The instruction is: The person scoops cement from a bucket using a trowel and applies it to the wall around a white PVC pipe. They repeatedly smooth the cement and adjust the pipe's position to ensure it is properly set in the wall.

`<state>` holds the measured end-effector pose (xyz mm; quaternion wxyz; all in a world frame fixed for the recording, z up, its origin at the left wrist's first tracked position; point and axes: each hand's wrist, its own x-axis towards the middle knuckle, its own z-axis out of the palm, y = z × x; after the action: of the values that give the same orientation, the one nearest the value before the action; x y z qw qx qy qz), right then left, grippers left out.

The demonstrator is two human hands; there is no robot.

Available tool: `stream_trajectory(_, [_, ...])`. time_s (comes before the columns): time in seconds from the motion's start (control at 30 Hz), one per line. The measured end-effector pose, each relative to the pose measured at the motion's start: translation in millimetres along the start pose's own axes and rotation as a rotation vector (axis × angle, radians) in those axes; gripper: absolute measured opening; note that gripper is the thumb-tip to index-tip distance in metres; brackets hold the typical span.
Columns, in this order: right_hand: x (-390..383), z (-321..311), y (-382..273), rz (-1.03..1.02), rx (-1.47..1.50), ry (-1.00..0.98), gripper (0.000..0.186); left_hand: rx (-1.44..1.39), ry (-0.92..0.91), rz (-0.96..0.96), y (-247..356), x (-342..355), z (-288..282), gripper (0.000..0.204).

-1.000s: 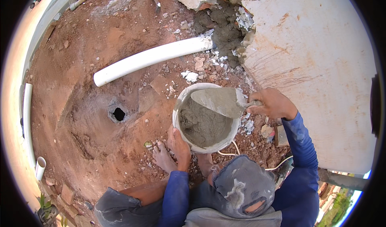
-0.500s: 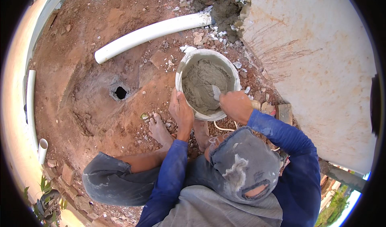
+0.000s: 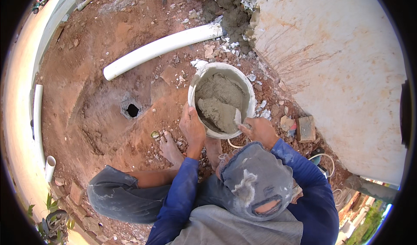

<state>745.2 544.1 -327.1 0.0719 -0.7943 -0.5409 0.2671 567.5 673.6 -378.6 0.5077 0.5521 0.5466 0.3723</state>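
Note:
A round whitish bucket of grey wet mortar stands by my bare feet. My left hand grips its near left side, with the fingers against the outer wall and rim. Over the near right rim, my right hand is closed round a trowel, whose handle is hidden in the fist. Part of the trowel's blade shows at the edge of a mound of mortar inside the bucket; the rest is covered.
A long white pipe lies beyond the bucket on reddish soil. Left of the bucket is a small dark hole. A pale slab rises at the right, with a broken brick beside it. More white pipe lies far left.
My right hand has shifted slightly down and right with the trowel, and mortar is now heaped toward the near side of the bucket. My left hand keeps its hold. The view has tilted slightly.

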Motion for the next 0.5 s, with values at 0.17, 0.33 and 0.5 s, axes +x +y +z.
stream_trajectory(0.17, [4.4, -1.0, 3.3, -0.011, -0.011, 0.024, 0.038, -0.031, 0.042, -0.045, -23.2, 10.7, -17.8, 0.039])
stream_trajectory(0.33, [18.3, -22.7, -8.6, -0.050, 0.020, 0.014, 0.038, -0.009, 0.114, -0.098, -65.6, 16.7, -30.8, 0.040])
stream_trajectory(0.5, [50.6, -67.7, -47.6, -0.208, 0.138, 0.027, 0.038, 0.049, 0.108, -0.087, -56.6, 15.2, -30.7, 0.041])
